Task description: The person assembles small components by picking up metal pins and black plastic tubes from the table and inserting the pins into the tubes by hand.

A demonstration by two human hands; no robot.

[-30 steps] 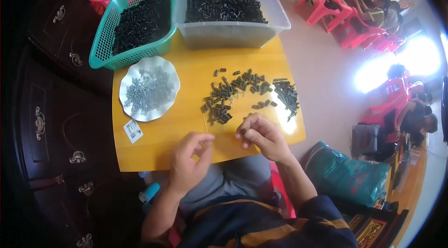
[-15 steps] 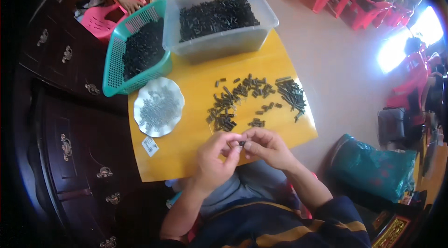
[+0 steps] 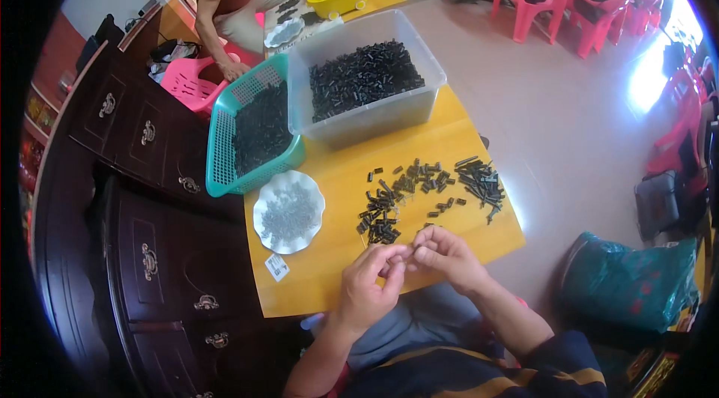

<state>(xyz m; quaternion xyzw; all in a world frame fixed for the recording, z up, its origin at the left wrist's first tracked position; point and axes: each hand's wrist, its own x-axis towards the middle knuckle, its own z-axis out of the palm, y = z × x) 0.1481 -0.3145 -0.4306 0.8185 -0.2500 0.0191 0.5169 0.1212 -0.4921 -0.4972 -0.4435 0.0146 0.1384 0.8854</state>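
Note:
Both my hands meet over the near edge of the yellow table [image 3: 318, 286]. My left hand [image 3: 373, 278] and my right hand [image 3: 453, 257] pinch fingertip to fingertip around a small black piece, now mostly hidden by the fingers. Just beyond lie loose short black tube-like pieces [image 3: 380, 229], scattered in a curved heap. Longer slim black pieces [image 3: 483, 187] form a pile to the right. At the left, a white scalloped plate [image 3: 317, 227] holds many tiny clear or silvery bits.
A clear plastic bin [image 3: 371, 125] and a green basket [image 3: 223, 182], both full of black pieces, stand at the back. Another person's hand [image 3: 234, 68] is by the basket. A dark wooden cabinet [image 3: 135, 196] borders the left; a green bag [image 3: 629, 286] sits right.
The whole view has shifted, so the table sits lower and further right. My hands stay together; the black piece that showed between my fingertips is now mostly covered.

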